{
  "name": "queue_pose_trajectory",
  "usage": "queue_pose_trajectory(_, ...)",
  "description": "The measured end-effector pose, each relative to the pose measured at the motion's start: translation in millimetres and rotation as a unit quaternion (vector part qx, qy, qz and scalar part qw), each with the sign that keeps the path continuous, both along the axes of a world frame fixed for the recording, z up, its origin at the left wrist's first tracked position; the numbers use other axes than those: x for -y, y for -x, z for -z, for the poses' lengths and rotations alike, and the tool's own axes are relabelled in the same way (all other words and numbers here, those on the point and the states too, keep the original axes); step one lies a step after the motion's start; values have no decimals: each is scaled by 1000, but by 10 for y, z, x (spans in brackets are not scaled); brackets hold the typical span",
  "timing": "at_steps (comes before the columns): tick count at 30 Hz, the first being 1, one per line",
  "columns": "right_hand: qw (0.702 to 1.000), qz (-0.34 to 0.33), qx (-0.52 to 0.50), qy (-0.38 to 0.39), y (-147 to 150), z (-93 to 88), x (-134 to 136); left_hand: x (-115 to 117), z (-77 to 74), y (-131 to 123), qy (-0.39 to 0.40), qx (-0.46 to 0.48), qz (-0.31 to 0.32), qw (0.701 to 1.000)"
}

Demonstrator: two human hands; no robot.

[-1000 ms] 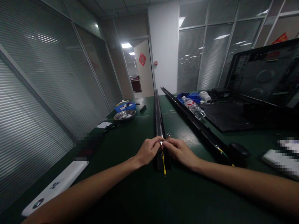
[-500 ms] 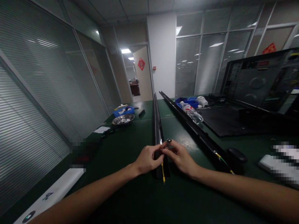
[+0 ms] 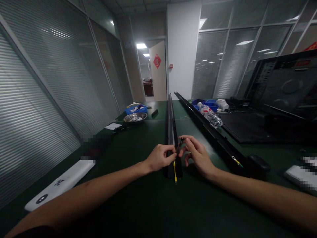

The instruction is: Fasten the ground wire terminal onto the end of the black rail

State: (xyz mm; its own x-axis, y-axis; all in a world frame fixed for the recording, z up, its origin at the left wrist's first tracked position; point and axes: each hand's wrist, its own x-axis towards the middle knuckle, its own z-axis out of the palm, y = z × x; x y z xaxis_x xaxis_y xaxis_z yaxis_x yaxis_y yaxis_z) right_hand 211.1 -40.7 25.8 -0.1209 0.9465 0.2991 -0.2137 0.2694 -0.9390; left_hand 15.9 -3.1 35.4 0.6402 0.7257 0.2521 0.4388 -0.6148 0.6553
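Note:
A long black rail (image 3: pixel 170 125) lies on the dark green table (image 3: pixel 148 205), running away from me. A yellow wire (image 3: pixel 174 170) hangs out of its near end. My left hand (image 3: pixel 158 158) is closed in a pinch at the rail's near end. My right hand (image 3: pixel 196 154) is just right of it, thumb and forefinger pinching a small dark metal part (image 3: pixel 180 144) over the rail, other fingers loosely spread. What the left fingers hold is too small to name.
A second black rail (image 3: pixel 210 132) runs parallel on the right, with a water bottle (image 3: pixel 210 115), blue bins (image 3: pixel 205 104) and a large black panel (image 3: pixel 250 125) beyond. A metal bowl (image 3: pixel 135 117) and blue tray (image 3: pixel 135 109) sit far left. A white bar (image 3: pixel 59 183) lies near left, a black mouse (image 3: pixel 260 162) near right.
My right hand has lifted slightly and opened its outer fingers while keeping the small part pinched. The camera view has shifted a little. The left hand stays at the rail end.

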Motion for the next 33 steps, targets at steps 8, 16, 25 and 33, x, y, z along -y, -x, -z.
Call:
queue_pose_trajectory(8, 998, -31, -48, 7, -12, -9, -28, 6, -20, -6, 17, 7, 5, 1000)
queue_pose_trajectory(16, 997, -42, -57, 26, -21, -6, -41, -1, -9, -9, 7, 5, 4, 1000)
queue_pose_trajectory(25, 996, -56, -62, 8, -19, 23, -62, -3, -10, -1, -10, -9, 17, 1000)
queue_pose_trajectory(33, 998, -47, -46, -8, -18, -11, -8, 3, -35, 8, -1, -6, 35, 999)
